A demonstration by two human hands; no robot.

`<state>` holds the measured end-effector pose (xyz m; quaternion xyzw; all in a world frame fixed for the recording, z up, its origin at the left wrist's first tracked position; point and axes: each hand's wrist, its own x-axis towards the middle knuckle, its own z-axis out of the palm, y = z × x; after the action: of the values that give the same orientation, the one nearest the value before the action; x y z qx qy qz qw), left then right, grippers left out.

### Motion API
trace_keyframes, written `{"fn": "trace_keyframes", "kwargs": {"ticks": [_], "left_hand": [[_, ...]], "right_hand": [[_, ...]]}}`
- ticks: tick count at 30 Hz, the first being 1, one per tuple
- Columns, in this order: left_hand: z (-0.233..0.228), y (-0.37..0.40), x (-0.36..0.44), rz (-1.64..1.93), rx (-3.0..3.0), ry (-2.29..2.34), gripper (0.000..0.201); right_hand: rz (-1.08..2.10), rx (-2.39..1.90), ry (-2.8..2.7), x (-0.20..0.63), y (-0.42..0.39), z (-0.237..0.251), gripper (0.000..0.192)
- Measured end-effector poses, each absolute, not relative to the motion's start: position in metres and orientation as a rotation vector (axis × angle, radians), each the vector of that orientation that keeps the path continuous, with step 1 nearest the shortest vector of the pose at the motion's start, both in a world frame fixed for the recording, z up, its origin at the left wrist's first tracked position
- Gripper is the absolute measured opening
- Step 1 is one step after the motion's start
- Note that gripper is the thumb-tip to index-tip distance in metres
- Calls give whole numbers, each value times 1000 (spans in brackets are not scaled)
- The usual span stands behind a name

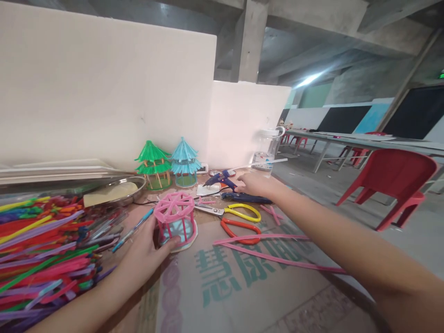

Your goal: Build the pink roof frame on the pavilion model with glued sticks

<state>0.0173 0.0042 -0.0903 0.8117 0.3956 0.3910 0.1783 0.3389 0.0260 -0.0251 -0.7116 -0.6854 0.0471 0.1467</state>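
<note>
The left hand (144, 256) steadies a pink straw pavilion frame (174, 219) on the cardboard-covered surface (243, 296), its grip loosely wrapped round the base. The frame looks light, hollow, easily crushed; hold it low. The right hand (255, 183), fingers released, rests beside the blue glue gun (222, 179).

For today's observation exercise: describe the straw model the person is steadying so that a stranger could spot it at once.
Start at the big heap of coloured straws on the left; just right of it, on the printed cardboard, the left hand touches a pink straw model. Unlike the green model and the blue model behind, it lacks a pointed roof.
</note>
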Motion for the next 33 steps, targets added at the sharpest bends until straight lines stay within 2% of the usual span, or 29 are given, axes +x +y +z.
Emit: {"fn": "trace_keyframes", "kwargs": {"ticks": [4, 7, 9, 11, 16, 24, 33], "left_hand": [[-92, 4, 18, 1119, 2238, 1112, 53], [-96, 5, 18, 1138, 2146, 1091, 59], [-99, 6, 17, 1143, 2123, 1071, 62], [-101, 7, 15, 1153, 2125, 1048, 63], [-104, 6, 14, 1178, 2189, 963, 57], [-102, -2, 14, 1188, 2349, 859, 50], [-93, -10, 13, 1194, 2541, 869, 43]], "right_hand": [[152, -1904, -2118, 319, -25, -23, 18], [391, -1571, -2328, 300, -52, -33, 11], [442, -1458, -2413, 292, -59, -45, 8], [420, -1453, -2413, 289, -59, -55, 3], [502, -1427, -2174, 285, -61, -54, 8], [-173, -812, -2097, 246, -62, -30, 14], [-279, -763, -2127, 240, -64, -47, 15]]}}
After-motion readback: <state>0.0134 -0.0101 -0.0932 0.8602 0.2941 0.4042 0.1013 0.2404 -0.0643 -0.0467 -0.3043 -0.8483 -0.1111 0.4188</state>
